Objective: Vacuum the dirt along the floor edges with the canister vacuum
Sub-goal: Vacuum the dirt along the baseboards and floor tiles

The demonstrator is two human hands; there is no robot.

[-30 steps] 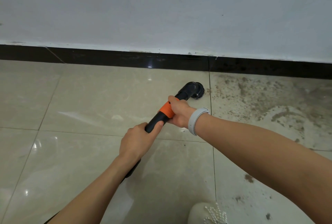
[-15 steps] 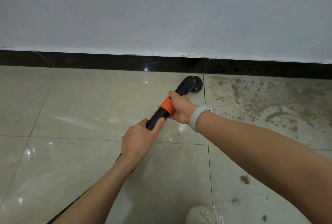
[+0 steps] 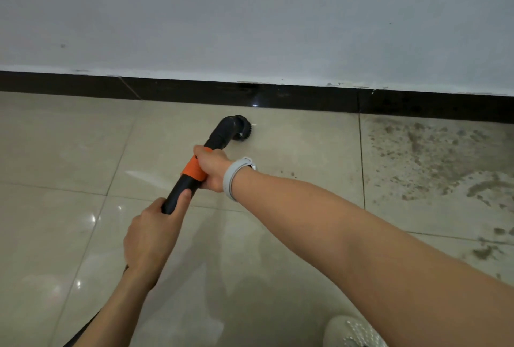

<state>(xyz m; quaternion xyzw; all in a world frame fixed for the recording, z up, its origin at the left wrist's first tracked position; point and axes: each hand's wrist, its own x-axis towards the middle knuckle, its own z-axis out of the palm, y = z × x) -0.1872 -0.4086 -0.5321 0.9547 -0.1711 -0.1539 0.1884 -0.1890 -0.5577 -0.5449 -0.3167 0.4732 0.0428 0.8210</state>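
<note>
Both hands held the vacuum wand (image 3: 192, 176), a black tube with an orange collar (image 3: 192, 170). The right hand (image 3: 212, 170) was wrapped around the collar, fingers curled over it; the left hand (image 3: 151, 235) gripped the tube lower down, its thumb lying along the top. The round brush head (image 3: 240, 129) sat on the floor tile (image 3: 300, 151) just short of the black skirting board (image 3: 306, 100), on a stretch that looked mostly clean. The heavy dirt (image 3: 434, 154) lay on the next tile to the right, well apart from the brush. To do this step well, the brush would best be kept flat on the tile, close against the skirting, and drawn slowly rightward in overlapping passes.
</note>
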